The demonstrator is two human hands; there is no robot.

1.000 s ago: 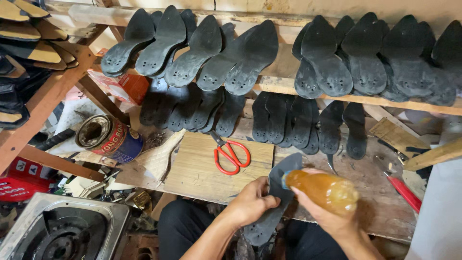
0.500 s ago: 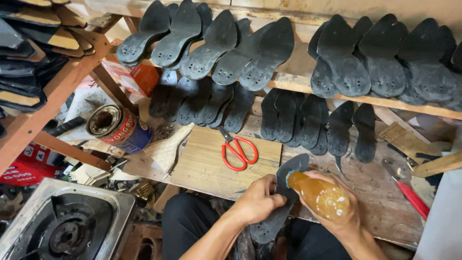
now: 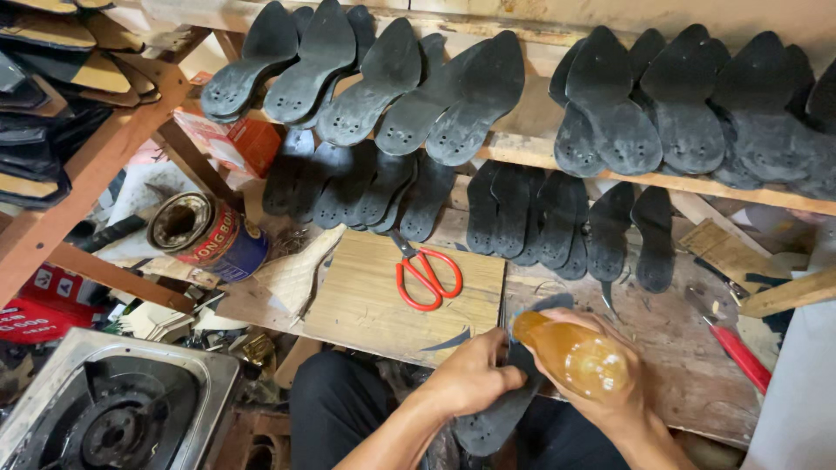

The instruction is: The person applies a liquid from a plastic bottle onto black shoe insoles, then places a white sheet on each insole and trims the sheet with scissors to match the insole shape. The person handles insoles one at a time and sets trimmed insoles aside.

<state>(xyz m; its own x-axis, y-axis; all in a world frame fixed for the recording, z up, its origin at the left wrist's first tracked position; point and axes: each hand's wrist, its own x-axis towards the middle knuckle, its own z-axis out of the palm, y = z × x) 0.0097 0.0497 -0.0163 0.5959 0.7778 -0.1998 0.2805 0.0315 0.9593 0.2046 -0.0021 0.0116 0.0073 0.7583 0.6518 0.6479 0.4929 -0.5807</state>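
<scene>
My left hand (image 3: 475, 376) grips a dark shoe sole (image 3: 498, 416) over my lap, at the near edge of the workbench. My right hand (image 3: 614, 396) holds a clear plastic bottle of amber liquid (image 3: 570, 352), tilted with its neck down against the upper part of the sole. Both hands sit close together. Red-handled scissors (image 3: 427, 277) lie on a light wooden board (image 3: 383, 300) just beyond my left hand.
Rows of black soles (image 3: 409, 87) lean on wooden shelf rails (image 3: 540, 152) at the back. An open tin can (image 3: 205, 235) lies on its side at left. A gas stove (image 3: 113, 409) is at bottom left, a red-handled tool (image 3: 740, 352) at right.
My hands, sole and bottle stay together; the view has shifted a little, so they appear slightly further right. The bottle stays tipped onto the sole.
</scene>
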